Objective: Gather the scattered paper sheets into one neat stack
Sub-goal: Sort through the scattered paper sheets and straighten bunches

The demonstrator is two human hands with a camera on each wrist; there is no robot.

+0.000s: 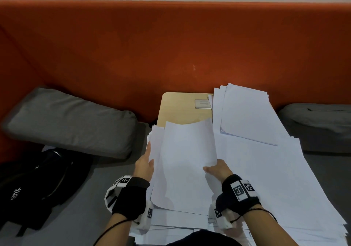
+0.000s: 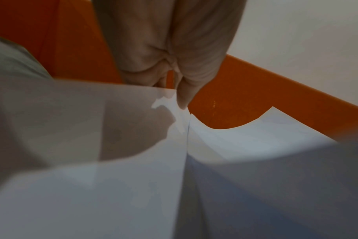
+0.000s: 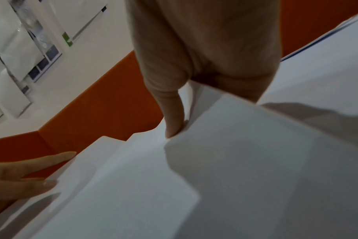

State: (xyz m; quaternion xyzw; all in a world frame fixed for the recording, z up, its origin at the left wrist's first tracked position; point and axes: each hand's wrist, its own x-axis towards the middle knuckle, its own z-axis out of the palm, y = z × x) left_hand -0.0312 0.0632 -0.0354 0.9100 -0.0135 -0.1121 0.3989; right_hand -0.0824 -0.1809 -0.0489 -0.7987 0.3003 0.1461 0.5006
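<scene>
A bundle of white paper sheets (image 1: pixel 186 160) is held up, curved, over the small wooden table (image 1: pixel 178 109). My left hand (image 1: pixel 146 162) pinches its left edge, thumb (image 2: pixel 182 97) in front and fingers behind. My right hand (image 1: pixel 214 169) pinches the right edge, thumb (image 3: pixel 174 121) on the front face. A separate stack of sheets (image 1: pixel 247 112) lies at the back right. More loose sheets (image 1: pixel 275 179) fan out over the right side and under the bundle. The left hand's fingers (image 3: pixel 31 169) show at the lower left of the right wrist view.
An orange padded backrest (image 1: pixel 171 46) rises behind the table. A grey cushion (image 1: pixel 70 122) lies on the left with a black bag (image 1: pixel 38 185) in front of it. Another grey cushion (image 1: pixel 319 120) sits at the right. A small label (image 1: pixel 202 103) lies on the bare table top.
</scene>
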